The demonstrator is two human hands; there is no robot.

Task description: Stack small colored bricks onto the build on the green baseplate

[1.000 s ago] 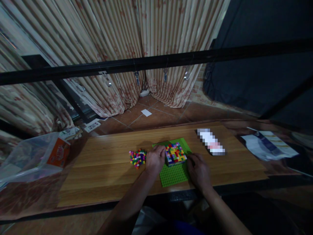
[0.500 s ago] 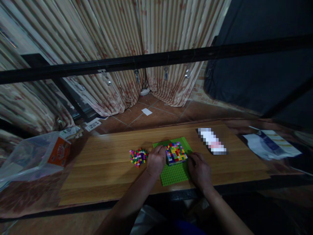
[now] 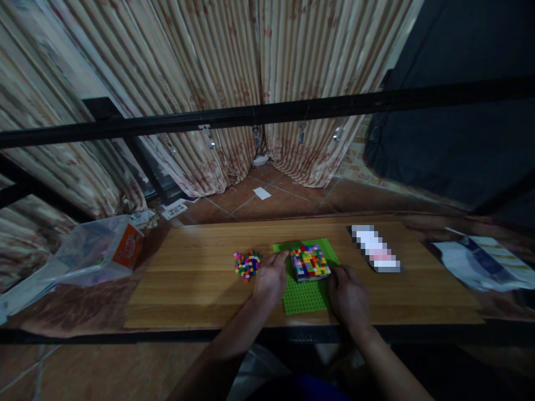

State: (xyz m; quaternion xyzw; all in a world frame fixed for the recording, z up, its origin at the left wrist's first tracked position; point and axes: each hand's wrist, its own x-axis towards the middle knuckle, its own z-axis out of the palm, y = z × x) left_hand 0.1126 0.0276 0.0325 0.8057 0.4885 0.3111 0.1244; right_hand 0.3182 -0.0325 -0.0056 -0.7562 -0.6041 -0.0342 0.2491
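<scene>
A square block of small multicoloured toy bricks (image 3: 310,262) stands on a green studded baseplate (image 3: 307,298). Along its left side lies my left hand (image 3: 271,278), its fingers stretched forward over the baseplate's edge and the fingertips close to the bricks. My right hand (image 3: 349,292) rests at the baseplate's right edge. Its fingers are bent, with the tips by the block's near right corner; whatever they pinch is hidden. Just left of my left hand is a loose pile of tiny coloured bricks (image 3: 246,264), partly covered by that hand.
The wooden tabletop (image 3: 188,278) carries a pixelated flat object (image 3: 376,249) at the right. A clear plastic bin (image 3: 90,250) with an orange label stands off the left end. White and blue packaging (image 3: 480,259) lies beyond the right end. A black bar (image 3: 259,111) crosses behind the table.
The whole view has shifted, so the table sits further right. My left fingers have straightened and drawn slightly off the block's left side. My right hand stays by the right corner.
</scene>
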